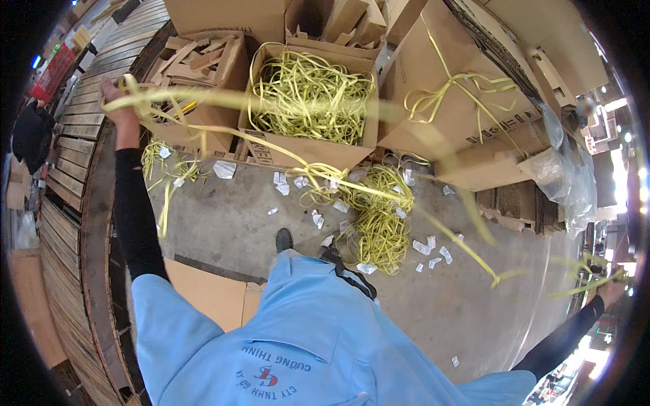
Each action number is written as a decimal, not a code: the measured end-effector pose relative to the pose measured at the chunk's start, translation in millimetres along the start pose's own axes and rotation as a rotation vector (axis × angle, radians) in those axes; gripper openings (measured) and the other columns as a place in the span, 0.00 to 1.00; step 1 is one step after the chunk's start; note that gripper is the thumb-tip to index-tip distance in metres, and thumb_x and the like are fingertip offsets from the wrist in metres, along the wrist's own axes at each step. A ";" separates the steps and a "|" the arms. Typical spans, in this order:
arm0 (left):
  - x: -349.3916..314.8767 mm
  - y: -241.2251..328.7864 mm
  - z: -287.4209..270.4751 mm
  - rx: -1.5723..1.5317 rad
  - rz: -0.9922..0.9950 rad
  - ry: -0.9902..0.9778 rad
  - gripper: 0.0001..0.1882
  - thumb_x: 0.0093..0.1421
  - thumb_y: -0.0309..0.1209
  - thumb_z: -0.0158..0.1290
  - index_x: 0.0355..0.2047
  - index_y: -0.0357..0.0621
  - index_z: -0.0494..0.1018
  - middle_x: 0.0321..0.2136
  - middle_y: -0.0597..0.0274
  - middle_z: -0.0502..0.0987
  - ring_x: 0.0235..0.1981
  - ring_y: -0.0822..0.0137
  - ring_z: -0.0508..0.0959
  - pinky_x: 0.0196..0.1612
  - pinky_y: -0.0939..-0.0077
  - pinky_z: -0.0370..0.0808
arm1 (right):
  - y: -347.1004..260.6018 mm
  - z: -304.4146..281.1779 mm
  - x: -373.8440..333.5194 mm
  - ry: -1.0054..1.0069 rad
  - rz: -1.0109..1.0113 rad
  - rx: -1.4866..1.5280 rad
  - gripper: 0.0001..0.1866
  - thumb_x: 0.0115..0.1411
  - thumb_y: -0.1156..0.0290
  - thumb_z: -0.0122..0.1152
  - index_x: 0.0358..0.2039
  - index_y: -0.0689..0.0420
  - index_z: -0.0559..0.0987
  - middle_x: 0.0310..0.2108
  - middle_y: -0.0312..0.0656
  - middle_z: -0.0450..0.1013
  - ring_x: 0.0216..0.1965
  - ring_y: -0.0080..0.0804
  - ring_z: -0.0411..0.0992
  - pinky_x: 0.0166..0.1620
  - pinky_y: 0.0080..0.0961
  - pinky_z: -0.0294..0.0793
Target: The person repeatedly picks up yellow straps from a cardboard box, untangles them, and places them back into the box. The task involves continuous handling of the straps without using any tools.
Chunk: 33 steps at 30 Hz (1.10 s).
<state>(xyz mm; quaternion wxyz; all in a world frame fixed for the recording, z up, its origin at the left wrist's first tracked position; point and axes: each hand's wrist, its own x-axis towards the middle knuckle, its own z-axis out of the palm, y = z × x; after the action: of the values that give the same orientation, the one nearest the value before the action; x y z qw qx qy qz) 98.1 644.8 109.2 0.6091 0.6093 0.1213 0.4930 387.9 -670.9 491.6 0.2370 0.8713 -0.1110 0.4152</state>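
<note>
Both my arms are spread wide. My left hand (120, 105), at the far left beside the wooden slats, is closed around long yellow plastic strapping (264, 139) that trails right and down across the middle. Way out at the right rim, my right hand (611, 289) is small and a little blurred, closed on more yellow strapping (579, 289). Loose strap lengths between the hands are smeared by motion. Ahead of me, an open cardboard box (318, 152) is heaped with tangled strapping (308, 98). Another yellow strap pile (384, 227) lies on the floor near my feet.
A box of wood offcuts (196, 61) stands left of the strap box. At right is a large carton (440, 74) tied with strap, with clear plastic film (562, 179) beyond it. Slatted wooden decking (71, 152) runs along the left. Paper scraps (423, 247) litter the concrete floor.
</note>
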 end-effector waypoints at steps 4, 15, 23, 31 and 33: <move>-26.4 -34.1 -21.0 1.347 0.701 -0.963 0.18 0.54 0.29 0.60 0.46 0.42 0.77 0.41 0.47 0.80 0.46 0.52 0.79 0.48 0.60 0.74 | -174.2 -16.6 -16.0 -0.181 0.069 1.167 0.23 0.65 0.63 0.54 0.56 0.64 0.71 0.51 0.51 0.73 0.51 0.39 0.73 0.57 0.37 0.72; -220.8 -90.3 71.9 0.980 -0.054 -0.750 0.31 0.52 0.30 0.65 0.54 0.35 0.67 0.44 0.42 0.78 0.42 0.48 0.80 0.46 0.59 0.76 | -581.1 -253.3 -252.8 -1.366 0.558 2.607 0.25 0.71 0.59 0.45 0.59 0.66 0.67 0.54 0.54 0.71 0.55 0.44 0.71 0.58 0.46 0.70; -246.8 110.2 261.6 -0.112 -0.345 -0.785 0.23 0.62 0.28 0.59 0.55 0.34 0.68 0.46 0.55 0.79 0.46 0.69 0.78 0.53 0.71 0.74 | -685.5 -338.9 -356.2 -1.545 0.659 2.786 0.23 0.72 0.60 0.45 0.63 0.56 0.66 0.60 0.45 0.68 0.58 0.39 0.67 0.62 0.39 0.66; -253.9 127.3 275.5 -0.153 -0.460 -0.770 0.20 0.60 0.23 0.61 0.51 0.34 0.70 0.41 0.60 0.79 0.42 0.73 0.78 0.46 0.76 0.76 | -681.9 -341.9 -392.0 -1.249 -0.042 2.309 0.17 0.60 0.75 0.64 0.49 0.63 0.79 0.53 0.41 0.73 0.53 0.27 0.70 0.55 0.28 0.70; -251.9 128.2 268.0 0.058 -0.554 -0.851 0.18 0.59 0.24 0.62 0.48 0.34 0.72 0.40 0.59 0.79 0.40 0.73 0.78 0.44 0.76 0.76 | -665.6 -333.8 -384.9 -1.174 -0.259 2.056 0.12 0.59 0.73 0.66 0.43 0.64 0.81 0.45 0.42 0.77 0.46 0.30 0.74 0.51 0.27 0.73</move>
<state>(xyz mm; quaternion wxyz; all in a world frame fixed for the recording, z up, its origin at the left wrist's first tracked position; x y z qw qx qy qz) 118.6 260.1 166.7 0.6951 0.7180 0.0330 0.0174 180.9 70.9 160.6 -0.6195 0.7145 0.2711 -0.1798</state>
